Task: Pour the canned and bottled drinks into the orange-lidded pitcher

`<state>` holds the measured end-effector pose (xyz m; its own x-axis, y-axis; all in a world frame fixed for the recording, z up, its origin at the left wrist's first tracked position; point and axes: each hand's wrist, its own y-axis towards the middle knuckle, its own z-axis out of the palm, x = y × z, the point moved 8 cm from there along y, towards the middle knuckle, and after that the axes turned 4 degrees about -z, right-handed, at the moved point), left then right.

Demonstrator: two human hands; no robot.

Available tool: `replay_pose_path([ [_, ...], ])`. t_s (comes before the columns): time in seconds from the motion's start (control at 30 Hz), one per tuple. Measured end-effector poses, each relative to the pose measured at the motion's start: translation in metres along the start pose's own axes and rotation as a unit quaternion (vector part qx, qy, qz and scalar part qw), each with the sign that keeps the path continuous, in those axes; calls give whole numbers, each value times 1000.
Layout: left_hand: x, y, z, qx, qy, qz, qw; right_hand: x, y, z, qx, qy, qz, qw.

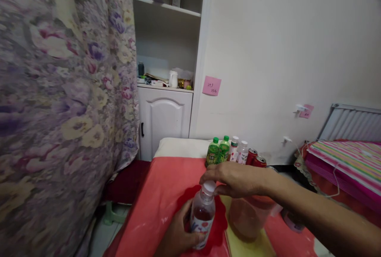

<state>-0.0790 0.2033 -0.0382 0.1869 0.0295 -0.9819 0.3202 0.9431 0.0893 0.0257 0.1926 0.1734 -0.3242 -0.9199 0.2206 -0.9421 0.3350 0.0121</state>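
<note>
My left hand (184,231) is wrapped round a clear plastic drink bottle (203,215), its thumb across the printed label. Inside the bottle is a dark reddish drink below the shoulder. Over the top reaches my right hand (230,178), its fingers and thumb closed about the white bottle cap (209,186). The cap sits on the bottle's neck. The bottle is nearly upright, tilted a little, above a red scalloped mat or tray (219,225). Beneath my right forearm stands a clear pinkish plastic container (248,217), partly hidden by that arm.
At the table's back stand green-capped bottles (213,153), white-capped bottles (242,152) and red cans (251,155). A yellow sheet (233,245) lies under the container on the red tablecloth (166,181). A floral curtain (68,90) hangs left. A cabinet (166,120) stands behind.
</note>
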Motion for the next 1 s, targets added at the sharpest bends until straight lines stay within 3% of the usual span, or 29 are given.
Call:
replay_pose_path([
  [0.47, 1, 2, -1, -3, -9, 8, 1000, -6, 3, 16, 28, -39, 5, 999],
  [1.0, -4, -2, 3, -3, 0, 4, 1000, -9, 1, 24, 23, 1, -12, 1000],
])
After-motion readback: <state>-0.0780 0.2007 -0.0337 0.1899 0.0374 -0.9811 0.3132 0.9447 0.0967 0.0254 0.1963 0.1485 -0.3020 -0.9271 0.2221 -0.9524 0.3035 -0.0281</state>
